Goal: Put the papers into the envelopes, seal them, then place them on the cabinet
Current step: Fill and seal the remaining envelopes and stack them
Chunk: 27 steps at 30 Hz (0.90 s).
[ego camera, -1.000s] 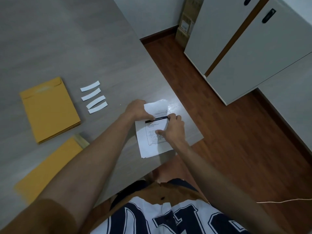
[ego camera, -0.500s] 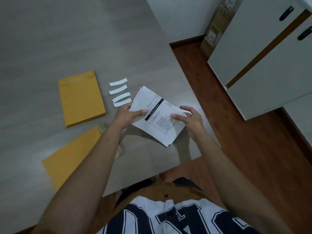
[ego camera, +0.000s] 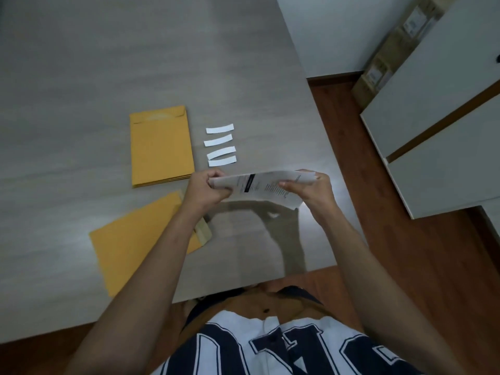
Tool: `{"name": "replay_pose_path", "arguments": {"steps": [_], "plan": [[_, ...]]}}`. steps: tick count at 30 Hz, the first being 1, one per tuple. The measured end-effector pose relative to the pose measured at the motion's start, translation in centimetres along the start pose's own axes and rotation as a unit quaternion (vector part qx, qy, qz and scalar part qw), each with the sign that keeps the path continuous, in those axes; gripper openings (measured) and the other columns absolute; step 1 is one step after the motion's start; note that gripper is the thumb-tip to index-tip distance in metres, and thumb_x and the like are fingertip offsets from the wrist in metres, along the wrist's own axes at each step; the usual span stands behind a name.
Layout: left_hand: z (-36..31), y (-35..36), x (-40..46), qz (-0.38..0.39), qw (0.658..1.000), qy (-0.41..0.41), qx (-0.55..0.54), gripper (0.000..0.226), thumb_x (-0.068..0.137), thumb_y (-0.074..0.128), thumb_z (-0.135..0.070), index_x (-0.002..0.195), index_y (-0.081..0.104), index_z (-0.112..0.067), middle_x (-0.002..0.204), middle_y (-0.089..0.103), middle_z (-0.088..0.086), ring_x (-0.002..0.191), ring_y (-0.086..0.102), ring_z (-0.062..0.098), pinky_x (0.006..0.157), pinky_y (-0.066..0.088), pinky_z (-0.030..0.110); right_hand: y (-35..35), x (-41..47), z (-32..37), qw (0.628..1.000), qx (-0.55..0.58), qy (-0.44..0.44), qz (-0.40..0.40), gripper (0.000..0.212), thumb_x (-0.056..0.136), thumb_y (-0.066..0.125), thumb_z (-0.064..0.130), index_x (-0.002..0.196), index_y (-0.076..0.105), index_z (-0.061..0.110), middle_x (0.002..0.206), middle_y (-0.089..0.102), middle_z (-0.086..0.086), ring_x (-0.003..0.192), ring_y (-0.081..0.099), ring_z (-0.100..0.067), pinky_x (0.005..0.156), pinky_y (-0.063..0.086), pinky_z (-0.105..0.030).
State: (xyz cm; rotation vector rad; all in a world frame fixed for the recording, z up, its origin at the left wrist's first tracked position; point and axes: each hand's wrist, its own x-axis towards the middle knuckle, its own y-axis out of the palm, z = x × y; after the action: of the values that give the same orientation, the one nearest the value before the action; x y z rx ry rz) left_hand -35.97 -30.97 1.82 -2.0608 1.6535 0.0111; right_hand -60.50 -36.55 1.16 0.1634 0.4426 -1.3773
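Both hands, the left hand and right hand, are pinching the papers above the table, just right of the open envelope; next they are needing to slide inside it

The person wears a white jersey with large navy block letters outlined in white across the chest, and a row of buttons down its middle. Just above the jersey's hem shows a strip of brown garment, with dark navy cloth beside it. Both forearms are bare, with no sleeve, watch or ring showing on the left hand or the right hand.
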Motion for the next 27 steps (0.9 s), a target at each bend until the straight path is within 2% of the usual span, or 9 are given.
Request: {"name": "replay_pose_path", "arguments": {"steps": [2,5,11,14,17,20,22,25,27], "plan": [[0.5,0.6,-0.4,0.003,1.000,-0.003,-0.005,0.033,0.069,0.075,0.015,0.068,0.064,-0.016,0.071,0.063,-0.001,0.058,0.056,-0.005,0.058,0.048,0.014,-0.1,-0.3,-0.2,1.000,-0.009,-0.016,0.002,0.030,0.065,0.088,0.008,0.090,0.074,-0.001,0.088,0.075,-0.014,0.080,0.073,-0.023,0.065,0.057,-0.025],[1.9,1.9,-1.3,-0.017,0.998,-0.051,-0.026,0.035,0.066,0.076,0.017,0.074,0.065,-0.016,0.072,0.062,-0.003,0.061,0.054,-0.002,0.055,0.043,0.009,0.3,-0.7,-1.5,0.999,-0.042,0.002,0.022,0.032,0.061,0.091,0.010,0.089,0.076,0.009,0.089,0.076,-0.007,0.083,0.073,-0.019,0.076,0.061,-0.033],[2.3,3.5,-1.5,-0.038,0.995,-0.078,-0.057,0.035,0.071,0.069,0.019,0.086,0.065,-0.012,0.074,0.062,0.001,0.062,0.057,-0.006,0.059,0.046,0.022,0.7,0.0,-2.2,0.998,-0.048,0.050,-0.002,0.034,0.061,0.091,0.019,0.090,0.074,0.017,0.087,0.075,0.001,0.079,0.072,-0.009,0.081,0.060,-0.034],[2.2,3.1,-1.0,-0.051,0.992,-0.099,-0.065,0.032,0.075,0.067,0.014,0.097,0.066,-0.011,0.091,0.065,0.006,0.082,0.062,0.015,0.063,0.048,0.015,0.8,0.9,-1.9,0.996,-0.079,0.040,-0.007,0.037,0.068,0.088,0.020,0.100,0.072,0.013,0.094,0.075,-0.001,0.087,0.072,-0.013,0.079,0.060,-0.034],[2.4,0.9,-0.7,-0.085,0.991,-0.088,-0.058,0.040,0.078,0.062,0.012,0.110,0.063,-0.012,0.102,0.066,0.000,0.095,0.062,0.015,0.076,0.050,0.018,1.5,1.6,-0.9,0.995,-0.091,0.033,0.003,0.040,0.071,0.086,0.021,0.107,0.069,0.012,0.099,0.073,0.000,0.089,0.070,-0.012,0.075,0.058,-0.029],[4.2,-2.2,-1.6,-0.213,0.975,-0.052,0.033,0.039,0.081,0.064,-0.003,0.119,0.062,-0.013,0.117,0.061,0.001,0.107,0.059,0.017,0.092,0.050,0.030,2.5,2.1,0.2,0.995,-0.090,0.035,0.025,0.043,0.072,0.085,0.021,0.110,0.068,0.011,0.102,0.072,-0.001,0.089,0.069,-0.014,0.076,0.056,-0.030],[6.1,-3.7,-2.6,-0.262,0.951,-0.100,0.131,0.049,0.081,0.067,-0.023,0.127,0.056,-0.012,0.131,0.052,0.009,0.122,0.049,0.028,0.101,0.043,0.042,3.4,2.1,0.8,0.994,-0.091,0.032,0.048,0.040,0.073,0.084,0.020,0.109,0.068,0.011,0.104,0.072,-0.003,0.090,0.070,-0.016,0.076,0.057,-0.032],[8.4,-4.2,-4.0,-0.159,0.893,-0.297,0.299,0.099,0.071,0.067,-0.066,0.147,0.028,-0.016,0.157,0.015,0.014,0.144,0.011,0.041,0.110,0.023,0.062,5.1,2.0,1.3,0.987,-0.142,0.027,0.073,0.038,0.073,0.085,0.022,0.106,0.069,0.011,0.101,0.072,-0.002,0.088,0.070,-0.018,0.077,0.057,-0.035],[9.4,-3.6,-4.7,-0.113,0.885,-0.328,0.310,0.113,0.066,0.065,-0.074,0.150,0.013,-0.018,0.161,-0.002,0.011,0.145,-0.004,0.043,0.108,0.017,0.066,6.4,1.8,1.6,0.975,-0.205,0.013,0.079,0.036,0.074,0.084,0.023,0.104,0.070,0.009,0.096,0.069,-0.002,0.086,0.068,-0.020,0.076,0.057,-0.034]]}}
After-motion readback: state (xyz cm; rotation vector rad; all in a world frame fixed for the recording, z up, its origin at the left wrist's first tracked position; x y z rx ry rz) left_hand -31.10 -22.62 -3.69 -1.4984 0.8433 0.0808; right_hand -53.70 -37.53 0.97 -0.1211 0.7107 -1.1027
